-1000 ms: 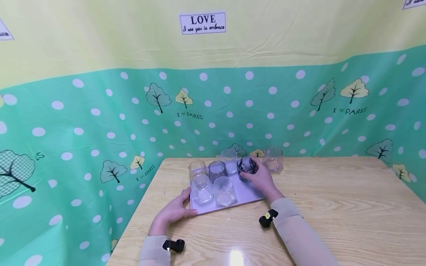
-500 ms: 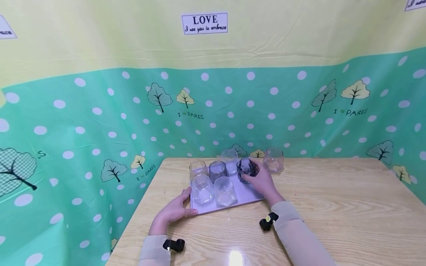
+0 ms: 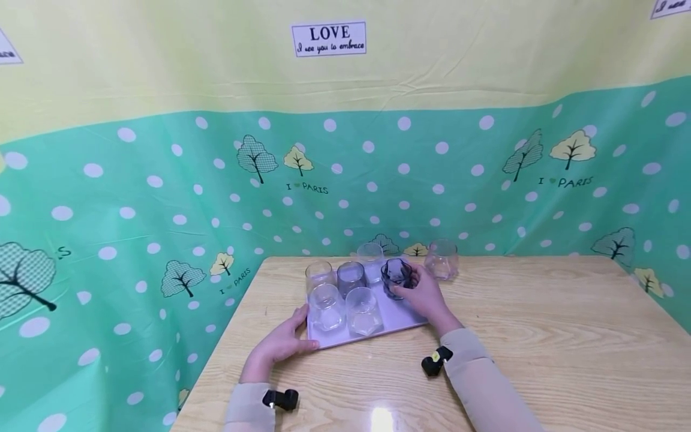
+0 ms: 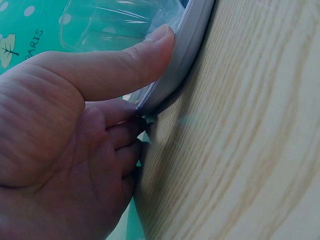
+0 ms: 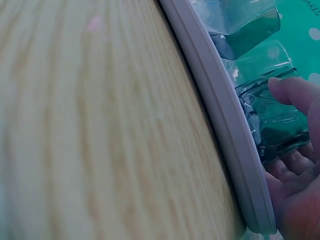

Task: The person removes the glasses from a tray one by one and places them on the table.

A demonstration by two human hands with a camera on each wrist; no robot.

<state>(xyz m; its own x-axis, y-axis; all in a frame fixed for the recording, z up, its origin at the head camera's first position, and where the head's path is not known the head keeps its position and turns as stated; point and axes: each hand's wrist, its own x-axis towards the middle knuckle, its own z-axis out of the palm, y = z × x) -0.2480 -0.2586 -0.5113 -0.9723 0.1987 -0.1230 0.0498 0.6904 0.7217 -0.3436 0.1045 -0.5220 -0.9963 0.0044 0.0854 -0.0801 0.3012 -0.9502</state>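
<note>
In the head view, a pale purple tray [image 3: 396, 315] lies on the table with several drinking glasses on it. My left hand [image 3: 283, 342] grips its near left corner; in the left wrist view the thumb [image 4: 150, 55] rests against the rim and the fingers lie at the side. My right hand [image 3: 429, 294] holds a dark faceted glass [image 3: 396, 277] over the tray's right part, thumb on the near side. The right wrist view has this smoky glass [image 5: 275, 115] upright, low at the tray; contact with the tray is hard to tell.
Two clear glasses, one a faceted glass [image 3: 364, 312], stand at the tray's front. Behind are an amber-tinted glass [image 3: 320, 276], a grey glass [image 3: 352, 279] and a clear glass [image 3: 371, 261]. A pinkish glass [image 3: 442, 261] stands beyond the right hand, near the curtain [image 3: 475, 180].
My right hand has brought the dark glass slightly down and toward me, tilting it a little. The left hand and the tray have stayed in place.
</note>
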